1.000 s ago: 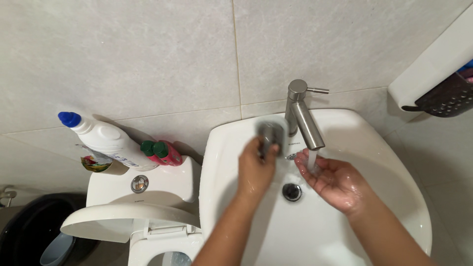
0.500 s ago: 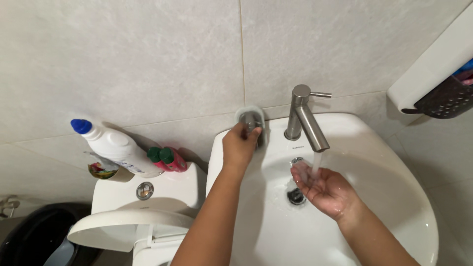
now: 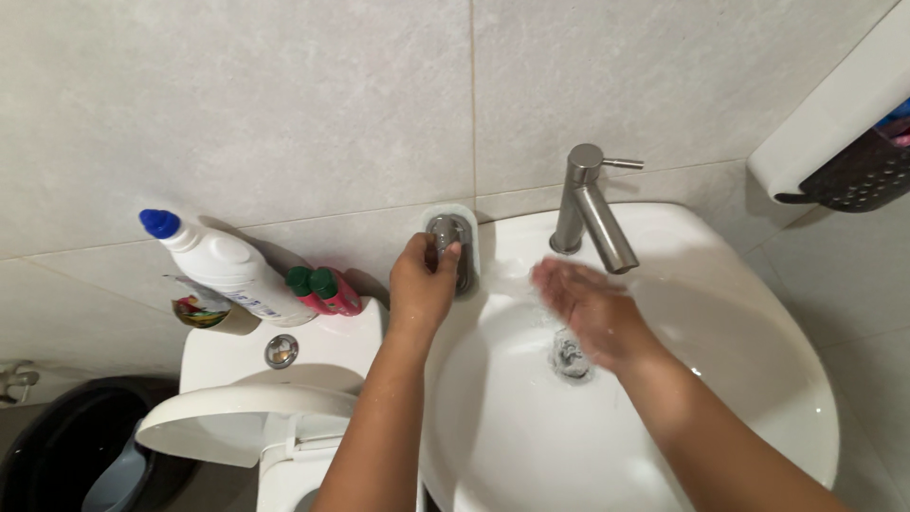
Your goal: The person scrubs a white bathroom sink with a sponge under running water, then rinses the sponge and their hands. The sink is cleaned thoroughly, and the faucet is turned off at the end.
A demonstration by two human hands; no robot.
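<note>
The white basin fills the lower right of the view, its rim running up to the tiled wall at 12 o'clock. On the back rim, at about 11 o'clock from the drain, lies a small pale soap tray with a grey metal piece standing in it. The tray looks light and rigid, probably plastic, and wet, so it would likely slide on the glazed rim. The metal piece seems the surer place to grip, since the flat edges offer little purchase.

The left hand reaches up from 6 o'clock, forearm nearly straight, fingers curled narrowly around that metal piece and touching the tray. The right hand hovers palm down over the bowl, fingers spread and loose, holding nothing. It sits just below the spout of the steel tap and looks wet and blurred.

At 9 o'clock from the basin, a toilet cistern carries a white bottle with a blue cap and two small pink bottles with green caps.
</note>
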